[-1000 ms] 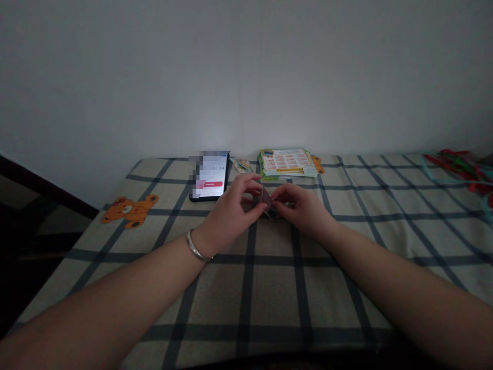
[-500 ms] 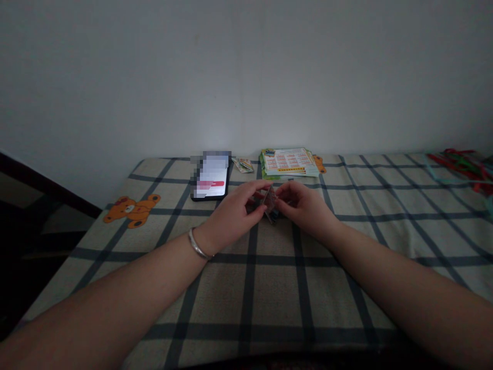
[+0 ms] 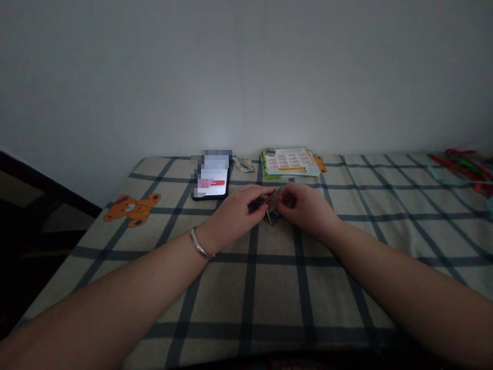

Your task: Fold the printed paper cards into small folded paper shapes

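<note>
Between my two hands a small piece of folded printed paper (image 3: 273, 200) stands tilted just above the checked cloth. My left hand (image 3: 244, 205), with a silver bangle at its wrist, pinches the paper's left side between thumb and fingers. My right hand (image 3: 304, 203) grips its right side, the fingers curled in. A darker folded bit (image 3: 272, 218) shows under the paper, partly hidden by the fingers. Its exact shape is too small and dim to make out.
Behind my hands lie a stack of printed calendar sheets (image 3: 290, 160), a small folded paper piece (image 3: 244, 164) and a lit phone (image 3: 212, 174). A bear figure (image 3: 133, 208) is at the left on the checked tablecloth (image 3: 215, 308). Red and green items (image 3: 464, 162) lie far right, before the wall (image 3: 246, 77).
The paper between my hands has tilted over to the right. My right hand's fingers have curled closer around its edge, and my left hand has shifted slightly.
</note>
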Demonstrator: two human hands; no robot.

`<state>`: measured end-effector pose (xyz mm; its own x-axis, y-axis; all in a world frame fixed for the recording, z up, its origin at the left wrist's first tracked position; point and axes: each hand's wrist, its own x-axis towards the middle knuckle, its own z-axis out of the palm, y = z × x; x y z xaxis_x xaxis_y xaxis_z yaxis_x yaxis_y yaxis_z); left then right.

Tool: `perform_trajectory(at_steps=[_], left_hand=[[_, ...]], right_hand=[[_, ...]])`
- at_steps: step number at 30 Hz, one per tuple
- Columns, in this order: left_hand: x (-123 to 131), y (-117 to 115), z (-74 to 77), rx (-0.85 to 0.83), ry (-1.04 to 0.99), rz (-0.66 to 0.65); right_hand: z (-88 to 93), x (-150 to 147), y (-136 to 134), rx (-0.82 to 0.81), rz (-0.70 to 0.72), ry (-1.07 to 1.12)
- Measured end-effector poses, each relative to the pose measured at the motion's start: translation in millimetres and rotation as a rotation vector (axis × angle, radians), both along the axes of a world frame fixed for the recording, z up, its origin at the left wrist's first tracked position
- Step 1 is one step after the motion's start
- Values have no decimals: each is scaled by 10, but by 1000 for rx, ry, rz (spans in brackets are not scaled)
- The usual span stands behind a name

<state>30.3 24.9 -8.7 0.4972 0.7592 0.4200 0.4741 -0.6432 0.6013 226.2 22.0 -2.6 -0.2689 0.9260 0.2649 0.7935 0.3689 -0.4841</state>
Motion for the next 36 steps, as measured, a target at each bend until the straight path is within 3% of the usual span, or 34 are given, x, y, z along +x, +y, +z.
perform_trajectory(at_steps=[9, 18, 29, 36], left_hand=[[32, 15, -65, 6, 59, 79], [21, 10, -25, 24, 87, 5], [-27, 27, 0, -22, 92, -8], [-66, 42, 47, 16, 178, -82]], right_hand=[[-9, -46, 22, 0, 15, -14], [-74, -89, 61, 31, -51, -151], [-51, 67, 64, -40, 170, 49], [-43, 160, 100, -25, 252, -13]])
